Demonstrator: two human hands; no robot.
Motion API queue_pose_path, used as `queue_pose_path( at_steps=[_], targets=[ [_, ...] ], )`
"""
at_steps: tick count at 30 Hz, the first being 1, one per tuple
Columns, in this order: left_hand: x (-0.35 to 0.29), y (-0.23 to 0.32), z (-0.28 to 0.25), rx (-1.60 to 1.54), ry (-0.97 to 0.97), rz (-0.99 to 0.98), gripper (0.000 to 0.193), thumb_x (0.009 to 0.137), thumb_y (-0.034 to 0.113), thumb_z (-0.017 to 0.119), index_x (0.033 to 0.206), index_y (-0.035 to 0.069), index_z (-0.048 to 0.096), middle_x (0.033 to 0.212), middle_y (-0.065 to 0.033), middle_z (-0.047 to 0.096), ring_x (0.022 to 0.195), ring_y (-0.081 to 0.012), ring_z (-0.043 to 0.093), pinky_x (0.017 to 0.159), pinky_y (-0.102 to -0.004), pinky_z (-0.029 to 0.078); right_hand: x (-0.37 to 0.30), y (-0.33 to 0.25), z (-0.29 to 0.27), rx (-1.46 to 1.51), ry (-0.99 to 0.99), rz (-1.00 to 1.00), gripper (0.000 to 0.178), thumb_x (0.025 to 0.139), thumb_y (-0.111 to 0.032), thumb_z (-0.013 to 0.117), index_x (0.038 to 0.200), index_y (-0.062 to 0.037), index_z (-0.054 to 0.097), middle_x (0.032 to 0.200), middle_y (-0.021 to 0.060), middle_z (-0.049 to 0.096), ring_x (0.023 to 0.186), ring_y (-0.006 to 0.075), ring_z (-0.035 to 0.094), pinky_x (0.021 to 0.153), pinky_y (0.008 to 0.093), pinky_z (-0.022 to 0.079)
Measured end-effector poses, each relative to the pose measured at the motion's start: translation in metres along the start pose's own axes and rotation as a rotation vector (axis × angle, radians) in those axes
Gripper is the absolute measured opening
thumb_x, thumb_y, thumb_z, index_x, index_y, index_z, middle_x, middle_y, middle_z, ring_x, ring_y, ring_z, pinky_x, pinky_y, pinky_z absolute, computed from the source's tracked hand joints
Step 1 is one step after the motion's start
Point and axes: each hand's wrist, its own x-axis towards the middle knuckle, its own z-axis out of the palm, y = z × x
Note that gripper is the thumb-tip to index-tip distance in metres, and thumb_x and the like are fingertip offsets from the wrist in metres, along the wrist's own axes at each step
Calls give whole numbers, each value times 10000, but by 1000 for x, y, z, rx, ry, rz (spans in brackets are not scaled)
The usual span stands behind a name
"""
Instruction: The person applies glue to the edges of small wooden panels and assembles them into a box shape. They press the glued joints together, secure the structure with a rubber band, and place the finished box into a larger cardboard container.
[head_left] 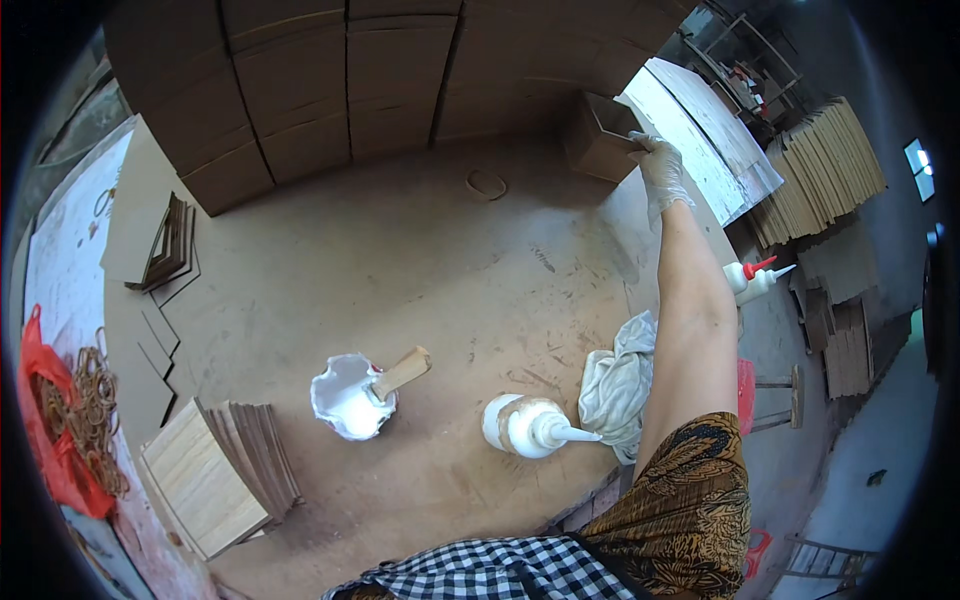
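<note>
My right hand [660, 170], in a thin see-through glove, reaches far out over the table. Its fingers pinch the rim of a small open-topped brown box [592, 146], which stands beside the big stack of brown boxes [290, 85]. My left hand is out of the picture. Nearer to me on the tabletop [430, 250] are a cut-down white tub [345, 405] with a wooden spatula [403, 372] in it, a white glue bottle [525, 425] lying on its side with tape round it, and a crumpled pale cloth [617, 385].
Thin wooden panels [210, 480] stand stacked at the near left, with brown frame pieces [172, 243] beyond. A red bag [60, 420] of rubber bands lies at the left edge. Two glue bottles [752, 280] stand right of my arm. Stacked boards [825, 170] fill the far right.
</note>
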Motion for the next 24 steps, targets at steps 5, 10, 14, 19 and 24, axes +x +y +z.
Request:
queue_pose_path(
  at_steps=[5,10,14,19,24],
  targets=[
    [-5,-4,2,-20,4,-27,310,920,-76,528,1218,-73,611,1167,-237,650,1076,-353,632,969,-405,501,-3,-15,-10,-116,7,-79,405,711,-53,785,1112,-65,733,991,126,742,961,222,697,895,330,514],
    [-8,-8,6,-23,11,-42,313,925,-80,526,1226,-70,612,1182,-230,652,1086,-353,636,970,-401,504,1,-2,-12,-102,-67,-29,377,713,-66,784,1087,-82,740,997,134,741,954,231,701,876,340,518],
    [-9,-13,8,-43,14,-23,319,930,-78,522,1235,-69,613,1196,-228,653,1101,-354,636,970,-392,506,2,-12,-3,-96,-45,-40,374,725,-91,772,1097,-94,735,1054,145,727,1015,284,691,891,374,515],
    [-9,-9,7,-67,9,-62,316,944,-63,505,1241,-68,613,1215,-236,646,1119,-358,629,988,-402,493,-3,-15,0,-94,19,-51,351,736,-86,735,1084,-129,742,1036,141,724,1001,296,688,886,382,517],
    [-13,-16,11,-91,1,-92,318,946,-64,498,1243,-65,612,1223,-240,641,1124,-362,626,994,-413,486,-5,-18,6,-159,73,-21,346,760,-88,734,1104,-123,733,1024,125,732,980,256,694,882,364,517]
  ],
)
